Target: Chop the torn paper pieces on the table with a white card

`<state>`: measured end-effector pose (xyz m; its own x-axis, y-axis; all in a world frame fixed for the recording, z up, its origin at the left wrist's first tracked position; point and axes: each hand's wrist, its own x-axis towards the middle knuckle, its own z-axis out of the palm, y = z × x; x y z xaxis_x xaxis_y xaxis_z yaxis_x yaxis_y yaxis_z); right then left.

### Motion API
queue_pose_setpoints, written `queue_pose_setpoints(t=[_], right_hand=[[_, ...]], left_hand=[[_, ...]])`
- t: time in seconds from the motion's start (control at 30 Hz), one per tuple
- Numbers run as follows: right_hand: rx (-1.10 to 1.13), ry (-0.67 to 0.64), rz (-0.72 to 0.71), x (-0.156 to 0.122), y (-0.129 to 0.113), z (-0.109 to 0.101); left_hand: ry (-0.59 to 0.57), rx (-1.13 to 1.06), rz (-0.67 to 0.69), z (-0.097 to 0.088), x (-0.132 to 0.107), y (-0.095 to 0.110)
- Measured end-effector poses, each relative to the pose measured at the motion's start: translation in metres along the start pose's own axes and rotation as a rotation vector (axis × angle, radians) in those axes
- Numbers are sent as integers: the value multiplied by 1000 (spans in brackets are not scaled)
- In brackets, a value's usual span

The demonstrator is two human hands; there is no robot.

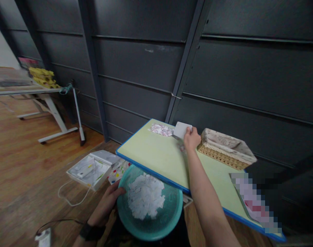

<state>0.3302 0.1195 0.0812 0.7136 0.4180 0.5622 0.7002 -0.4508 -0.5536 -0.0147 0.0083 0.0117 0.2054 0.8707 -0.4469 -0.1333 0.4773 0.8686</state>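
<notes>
My left hand point(112, 198) grips the rim of a round teal plastic basket point(172, 216) below the table's front edge. Inside it lies a heap of torn white paper scraps point(145, 195). My right hand point(192, 139) reaches over the table, closed on a flat white rectangular card point(181, 130) with rounded corners, pinched at its right side. Left of the card, a patch of printed paper scraps point(160, 129) lies on the pale green tabletop point(151, 151). A small blurred piece point(181, 147) shows just below the card; I cannot make out what it is.
A woven basket with a cloth liner point(223, 154) stands right of my right hand. A pixelated flat item point(256, 202) lies at the table's right end. On the floor sit an open white box point(89, 169) and a power strip point(44, 237). A dark panelled wall point(138, 61) rises behind the table.
</notes>
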Motion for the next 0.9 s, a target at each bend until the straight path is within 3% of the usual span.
queue_pose_setpoints(t=[0.1, 0.4, 0.67, 0.9], right_hand=[[16, -5, -15, 2, 1, -1], [87, -125, -302, -13, -4, 19], [96, -192, -379, -18, -8, 22], [98, -154, -346, -17, -9, 21]], left_hand=[[19, 27, -15, 1, 1, 1], [29, 55, -1, 6, -4, 1], [4, 56, 7, 6, -4, 2], [-1, 49, -3, 5, -3, -1]])
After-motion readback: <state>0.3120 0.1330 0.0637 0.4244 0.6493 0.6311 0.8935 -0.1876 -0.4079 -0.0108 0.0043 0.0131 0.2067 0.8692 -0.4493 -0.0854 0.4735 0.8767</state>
